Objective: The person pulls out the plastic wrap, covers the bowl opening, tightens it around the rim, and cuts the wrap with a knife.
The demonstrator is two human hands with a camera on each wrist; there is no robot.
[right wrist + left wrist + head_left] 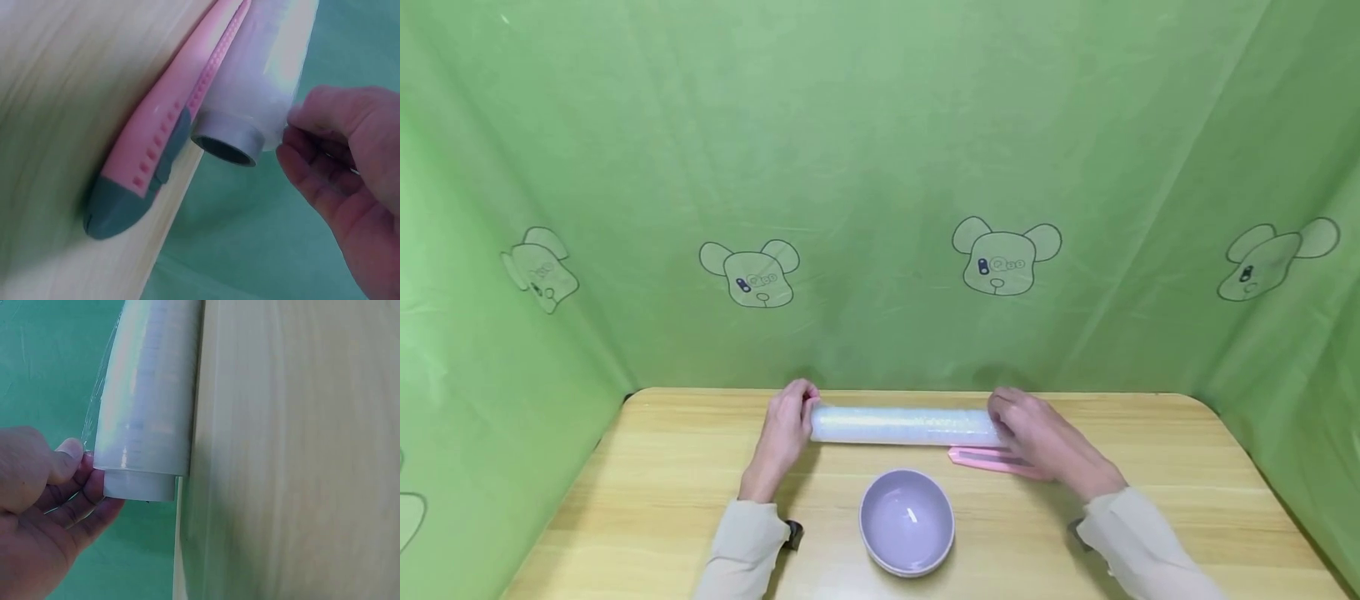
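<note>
Pinching the loose edge of clear film [95, 412] in the left wrist view, a person's left hand [783, 433] works at one end of a roll [902, 425], its grip closed between thumb and forefinger. At the other end, the right hand [1043, 437] pinches the film's corner, thumb against fingers, in a grip just beside the roll's core [228, 139].

The roll lies crosswise along the far part of a wood-grain worktop [640, 500], stretched between the two hands, its core jutting out past the wrap at both ends. Just on the near side of it rests a pink cutter [985, 458] with a dark grey-green end and slider, partly hidden beneath the right hand in the head view.

Nearer the person stands a lilac bowl [906, 525], upright, glossy inside and apart from both the roll and the cutter. Pale sleeves [741, 546] reach in from the lower edge, a dark device [792, 535] at the left wrist. Behind the worktop hangs a green cloth [880, 125], printed with outlined bear heads [1000, 279].
</note>
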